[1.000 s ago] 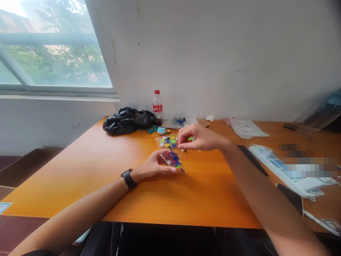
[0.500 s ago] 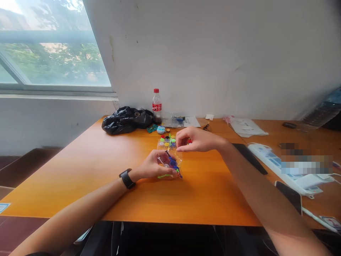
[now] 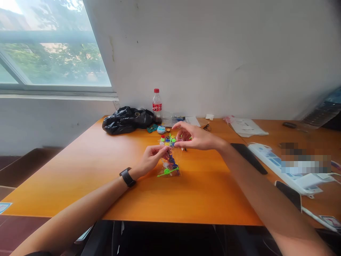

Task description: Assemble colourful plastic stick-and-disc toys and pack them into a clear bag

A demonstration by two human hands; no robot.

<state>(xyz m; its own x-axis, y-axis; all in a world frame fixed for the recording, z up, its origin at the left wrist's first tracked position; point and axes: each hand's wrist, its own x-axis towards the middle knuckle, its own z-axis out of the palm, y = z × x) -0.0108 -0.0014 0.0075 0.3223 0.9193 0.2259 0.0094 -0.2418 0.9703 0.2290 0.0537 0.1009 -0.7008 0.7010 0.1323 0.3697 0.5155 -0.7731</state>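
Note:
My left hand, with a black watch on its wrist, pinches the upper edge of a clear plastic bag. Inside the bag are small plastic pieces, among them a bright green one with a long thin bar and several dark blue ones. Just beyond, my right hand is held with thumb and fingers apart and nothing visible between them. It hovers beside a cluster of small coloured plastic pieces in yellow, green, red, white and blue, and covers part of them.
Behind the pieces stand a cola bottle and a black plastic bag, near a round light-blue tin and a green circuit board. A white power strip and a dark phone lie to the right.
My left hand has shifted from around the bag's side to its upper edge, so the bag hangs below the fingers. My right hand has opened from a pinch and moved slightly up.

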